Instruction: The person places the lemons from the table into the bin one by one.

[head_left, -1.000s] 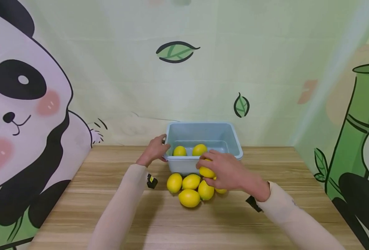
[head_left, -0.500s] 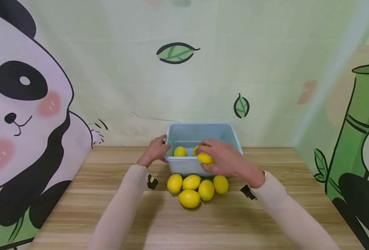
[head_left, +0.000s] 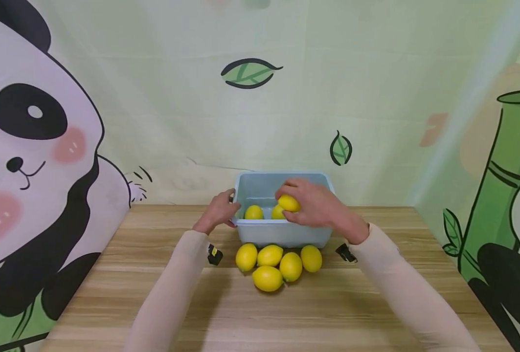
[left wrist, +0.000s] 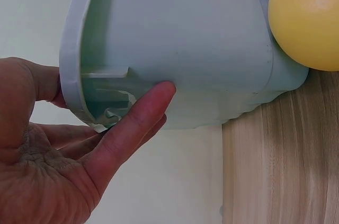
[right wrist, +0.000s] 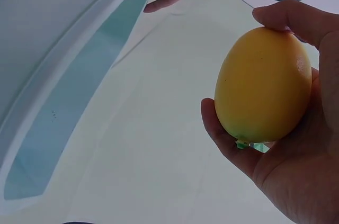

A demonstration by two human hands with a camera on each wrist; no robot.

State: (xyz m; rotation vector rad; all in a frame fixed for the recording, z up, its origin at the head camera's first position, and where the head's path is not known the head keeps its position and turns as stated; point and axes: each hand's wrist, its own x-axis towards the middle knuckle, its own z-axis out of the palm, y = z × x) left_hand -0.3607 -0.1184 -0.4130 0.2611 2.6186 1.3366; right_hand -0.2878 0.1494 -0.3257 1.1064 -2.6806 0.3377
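My right hand (head_left: pixel 301 199) grips a yellow lemon (head_left: pixel 288 203) above the inside of a light blue tub (head_left: pixel 282 233). The right wrist view shows that lemon (right wrist: pixel 263 83) cupped between thumb and fingers over the tub's pale floor. Two lemons (head_left: pixel 254 212) lie inside the tub. My left hand (head_left: pixel 224 209) holds the tub's left rim. In the left wrist view, a finger (left wrist: pixel 140 121) lies on the outer wall of the tub (left wrist: pixel 185 44) and the thumb reaches behind the rim. Several lemons (head_left: pixel 270 255) lie in a cluster on the wooden table in front of the tub.
The wooden table (head_left: pixel 110 293) ends at a panda-and-bamboo printed backdrop (head_left: pixel 35 146) behind and on both sides. The tub stands against the back wall. A loose lemon (left wrist: pixel 307 20) lies close to the tub's front wall.
My right hand lifted a lemon from the cluster on the table and carried it up over the tub's front rim. The left hand stayed on the tub's rim.
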